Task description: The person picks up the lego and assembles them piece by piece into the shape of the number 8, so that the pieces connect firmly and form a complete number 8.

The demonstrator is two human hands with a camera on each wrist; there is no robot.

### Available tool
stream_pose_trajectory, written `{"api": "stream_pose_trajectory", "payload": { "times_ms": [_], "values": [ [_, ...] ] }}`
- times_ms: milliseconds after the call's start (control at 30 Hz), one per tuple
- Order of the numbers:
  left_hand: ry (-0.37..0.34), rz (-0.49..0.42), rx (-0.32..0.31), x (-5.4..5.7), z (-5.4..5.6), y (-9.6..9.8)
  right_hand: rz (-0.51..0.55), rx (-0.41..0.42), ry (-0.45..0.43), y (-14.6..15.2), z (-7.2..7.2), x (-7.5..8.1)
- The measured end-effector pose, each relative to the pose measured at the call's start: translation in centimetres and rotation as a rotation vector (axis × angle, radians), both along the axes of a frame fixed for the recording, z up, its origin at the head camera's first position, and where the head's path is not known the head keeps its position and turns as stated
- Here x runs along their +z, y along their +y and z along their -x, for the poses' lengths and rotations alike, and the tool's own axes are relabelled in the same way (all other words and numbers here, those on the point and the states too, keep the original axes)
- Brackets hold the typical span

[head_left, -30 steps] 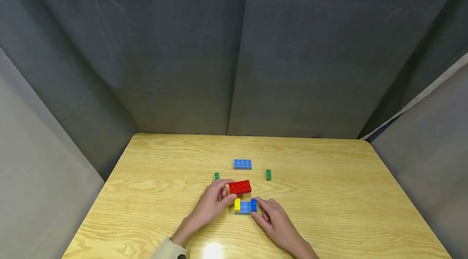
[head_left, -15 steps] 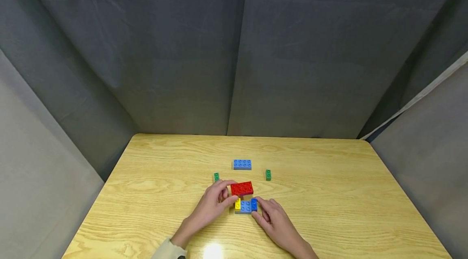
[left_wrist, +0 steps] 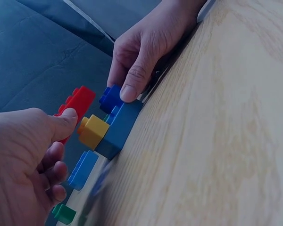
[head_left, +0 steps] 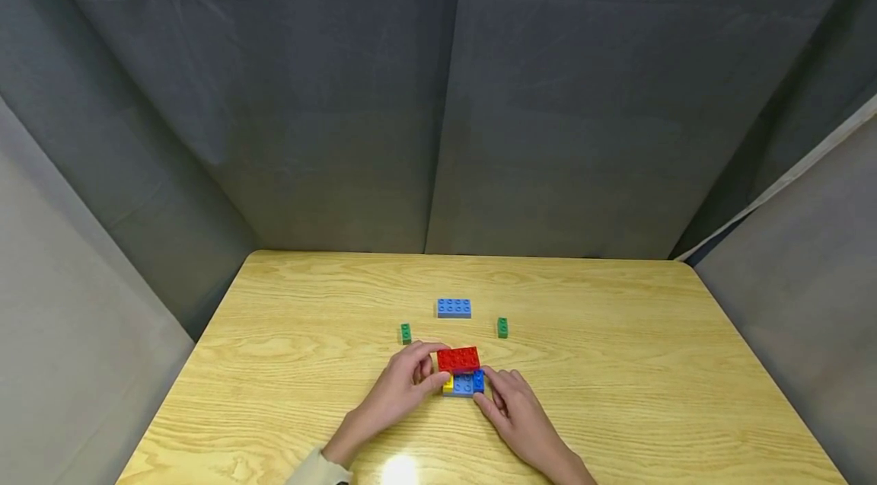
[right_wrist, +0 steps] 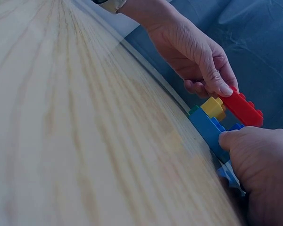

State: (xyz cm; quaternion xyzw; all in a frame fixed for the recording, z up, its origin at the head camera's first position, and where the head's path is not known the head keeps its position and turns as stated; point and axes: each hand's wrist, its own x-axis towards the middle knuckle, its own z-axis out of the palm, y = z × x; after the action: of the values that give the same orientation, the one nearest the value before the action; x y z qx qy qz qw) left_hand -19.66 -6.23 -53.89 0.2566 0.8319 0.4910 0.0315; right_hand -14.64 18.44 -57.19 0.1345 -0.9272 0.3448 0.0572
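Observation:
My left hand (head_left: 400, 382) pinches a red eight-stud toy brick (head_left: 458, 359) by its left end. In the left wrist view the red brick (left_wrist: 81, 102) is held just above a yellow brick (left_wrist: 94, 132). That yellow brick sits on the left end of a light blue brick (head_left: 463, 384), and a small dark blue brick (head_left: 479, 381) sits on its right end; studs show between them. My right hand (head_left: 515, 409) grips the right end of this stack, thumb in front and index finger behind, as the right wrist view also shows at the light blue brick (right_wrist: 208, 129).
Farther back on the wooden table (head_left: 582, 363) lies another light blue brick (head_left: 454, 308). Small green bricks stand to either side, a left one (head_left: 406, 333) and a right one (head_left: 503, 327). Grey curtains (head_left: 342, 127) hang behind and along the sides.
My left hand has brought the red brick right and nearer, so it now overlaps the back of the stack and most of the yellow brick. The stack has shifted slightly right with my right hand.

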Motion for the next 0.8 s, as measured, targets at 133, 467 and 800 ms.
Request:
{"api": "stream_pose_trajectory", "payload": {
  "times_ms": [133, 467, 800],
  "values": [
    [-0.005, -0.002, -0.013, 0.04, -0.15, 0.10, 0.008, -0.004, 0.012, 0.02, -0.01, -0.06],
    [-0.029, -0.009, -0.054, -0.15, -0.32, 0.09, 0.013, -0.002, 0.020, 0.08, 0.00, -0.08],
    [-0.048, 0.011, -0.073, -0.08, -0.41, 0.15, 0.016, 0.000, 0.007, 0.03, -0.04, 0.02]
  ]
}}
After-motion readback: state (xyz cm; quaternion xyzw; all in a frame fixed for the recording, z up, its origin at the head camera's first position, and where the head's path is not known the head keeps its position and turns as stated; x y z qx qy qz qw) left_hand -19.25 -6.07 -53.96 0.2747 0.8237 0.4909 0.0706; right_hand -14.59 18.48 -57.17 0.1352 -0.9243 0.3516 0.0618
